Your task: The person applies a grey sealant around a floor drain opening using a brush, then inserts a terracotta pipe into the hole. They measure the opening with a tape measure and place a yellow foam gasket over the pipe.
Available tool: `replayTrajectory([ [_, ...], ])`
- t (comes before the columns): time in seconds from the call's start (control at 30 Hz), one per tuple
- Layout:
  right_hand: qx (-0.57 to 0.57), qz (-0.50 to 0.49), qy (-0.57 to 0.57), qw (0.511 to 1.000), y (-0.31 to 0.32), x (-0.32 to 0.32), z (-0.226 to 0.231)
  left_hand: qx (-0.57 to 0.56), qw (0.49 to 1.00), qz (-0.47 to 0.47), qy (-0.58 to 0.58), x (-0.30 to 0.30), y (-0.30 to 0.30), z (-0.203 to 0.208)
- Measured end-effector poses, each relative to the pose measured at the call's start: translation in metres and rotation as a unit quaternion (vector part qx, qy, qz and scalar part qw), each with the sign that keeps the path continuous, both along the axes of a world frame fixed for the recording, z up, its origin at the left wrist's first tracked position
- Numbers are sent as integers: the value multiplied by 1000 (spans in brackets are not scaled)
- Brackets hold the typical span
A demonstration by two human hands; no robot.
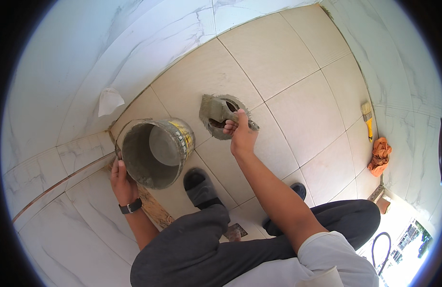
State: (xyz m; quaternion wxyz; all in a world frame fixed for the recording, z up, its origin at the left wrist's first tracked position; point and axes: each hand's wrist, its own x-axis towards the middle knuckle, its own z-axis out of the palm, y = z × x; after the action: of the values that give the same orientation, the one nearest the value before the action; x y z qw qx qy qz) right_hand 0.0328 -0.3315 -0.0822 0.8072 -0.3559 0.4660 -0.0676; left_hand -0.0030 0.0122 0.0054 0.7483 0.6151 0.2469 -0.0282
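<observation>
My right hand [242,136] is closed around the handle of a wide, cement-coated paintbrush [222,111]. The brush's bristles reach over the far-left edge of a round drain hole [220,124] in the tiled floor, ringed with wet grey cement. On the left, my left hand [122,180], with a dark watch at the wrist, grips the rim side of a grey bucket [177,154]. The bucket is tilted with its mouth toward me, its inside smeared grey. A wire handle loops at its left side. My left fingertips are partly hidden by the rim.
Beige floor tiles [297,105] meet marble-look walls [135,38]. By the right wall lie a yellow-handled brush [367,121] and a crumpled orange cloth [379,157]. White paper [110,101] hangs by the left wall. My slippered feet [202,187] stand near the bucket; a bright doorway opens at lower right.
</observation>
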Motion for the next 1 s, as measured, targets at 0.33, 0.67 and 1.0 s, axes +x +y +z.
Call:
replayTrajectory([
  [0.33,38,-25,-64,997,-6,-21,-15,16,1000,16,-12,-1,-3,-4],
  [0.67,38,19,-52,998,5,-34,-21,24,999,23,-8,-1,-6,-6],
  [1.0,-40,146,-20,988,-48,-28,7,30,999,29,-29,-1,-12,-3],
])
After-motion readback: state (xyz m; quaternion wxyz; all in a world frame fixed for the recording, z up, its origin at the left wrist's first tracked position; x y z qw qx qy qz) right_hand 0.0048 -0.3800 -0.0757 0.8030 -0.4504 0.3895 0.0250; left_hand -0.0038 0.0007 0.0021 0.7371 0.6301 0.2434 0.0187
